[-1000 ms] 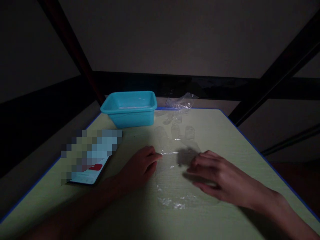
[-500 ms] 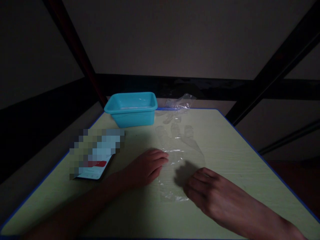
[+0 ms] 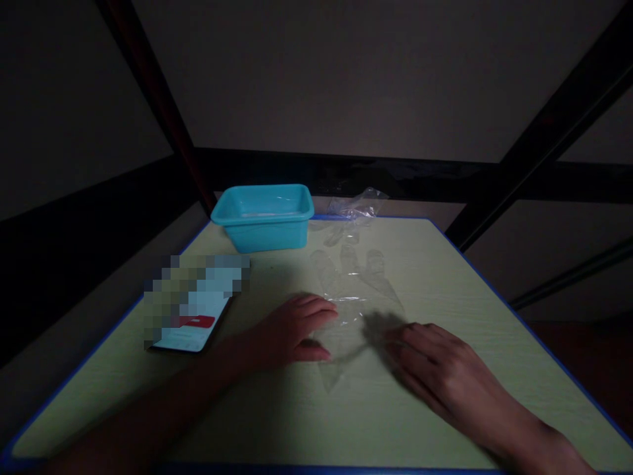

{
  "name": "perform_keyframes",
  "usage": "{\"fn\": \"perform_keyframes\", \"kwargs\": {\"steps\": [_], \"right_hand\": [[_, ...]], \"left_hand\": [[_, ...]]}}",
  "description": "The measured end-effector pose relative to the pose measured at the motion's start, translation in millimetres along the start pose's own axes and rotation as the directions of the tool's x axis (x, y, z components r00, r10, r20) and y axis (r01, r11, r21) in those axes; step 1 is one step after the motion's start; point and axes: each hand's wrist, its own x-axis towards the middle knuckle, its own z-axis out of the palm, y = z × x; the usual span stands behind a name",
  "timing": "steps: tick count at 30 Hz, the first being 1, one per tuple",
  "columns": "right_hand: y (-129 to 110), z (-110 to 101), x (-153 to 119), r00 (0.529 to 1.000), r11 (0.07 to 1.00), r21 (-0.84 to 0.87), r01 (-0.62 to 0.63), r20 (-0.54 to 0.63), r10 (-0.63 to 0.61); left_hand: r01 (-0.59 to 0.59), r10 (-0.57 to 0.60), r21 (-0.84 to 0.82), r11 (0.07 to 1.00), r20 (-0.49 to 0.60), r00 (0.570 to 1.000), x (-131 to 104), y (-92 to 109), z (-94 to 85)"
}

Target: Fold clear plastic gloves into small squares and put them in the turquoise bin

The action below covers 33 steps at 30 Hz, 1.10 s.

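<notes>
A clear disposable plastic glove lies on the table, its fingers pointing away from me. My left hand rests at the glove's left edge, the thumb apart from the other fingers, which touch the film. At the lower right of the glove, my right hand is closed in a pinch on the cuff's edge. The cuff is pulled out of its flat shape between both hands. My right fingertips are partly blurred and in shadow.
A turquoise plastic basin stands at the back left of the table. Crumpled clear plastic lies by the far edge. A phone with a lit screen, partly pixelated, lies on the left. The table has a blue rim.
My right hand has moved slightly right and drawn the glove's cuff up from its flat shape. My left thumb has spread away from the fingers.
</notes>
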Motion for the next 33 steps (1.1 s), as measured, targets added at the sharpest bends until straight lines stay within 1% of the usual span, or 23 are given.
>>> {"fn": "perform_keyframes", "kwargs": {"steps": [3, 6, 9, 11, 14, 16, 18, 22, 26, 33], "right_hand": [[2, -5, 2, 0.994, 0.983, 0.158, -0.096, -0.04, 0.104], [2, -10, 6, 0.983, 0.955, 0.26, -0.145, -0.069, 0.168], [0, -12, 8, 0.979, 0.937, 0.314, -0.155, -0.08, 0.189], [-2, -11, 8, 0.982, 0.937, 0.327, -0.125, -0.092, 0.163], [0, -7, 1, 0.988, 0.964, 0.262, -0.043, -0.132, 0.08], [4, -4, -6, 0.989, 0.988, 0.156, 0.013, -0.149, 0.011], [11, 0, -14, 0.989, 0.997, 0.049, 0.052, -0.142, -0.044], [26, 6, -25, 0.992, 0.996, -0.07, 0.055, -0.106, -0.062], [35, 11, -25, 0.994, 0.992, -0.112, 0.053, -0.084, -0.063], [43, 20, -19, 0.995, 0.995, -0.079, 0.066, -0.063, -0.071]], "left_hand": [[-0.034, 0.035, -0.036, 0.999, 0.022, 0.999, -1, -4, -0.1], [-0.07, 0.072, -0.039, 0.997, 0.032, 0.997, -2, -5, 0.1], [-0.073, 0.074, 0.01, 0.997, -0.003, 0.997, -2, -4, 0.7], [-0.064, 0.067, 0.064, 0.996, -0.045, 0.997, -2, -2, 1.6], [-0.076, 0.09, 0.137, 0.988, -0.1, 0.991, -1, 0, 3.0], [-0.089, 0.109, 0.163, 0.983, -0.114, 0.988, 0, 1, 3.2], [-0.099, 0.119, 0.165, 0.981, -0.115, 0.986, 1, 3, 2.6], [-0.098, 0.117, 0.153, 0.983, -0.115, 0.987, 1, 3, 0.5], [-0.105, 0.125, 0.165, 0.981, -0.114, 0.986, 1, 2, 0.5], [-0.098, 0.114, 0.147, 0.984, -0.107, 0.988, -1, -1, 2.9]]}}
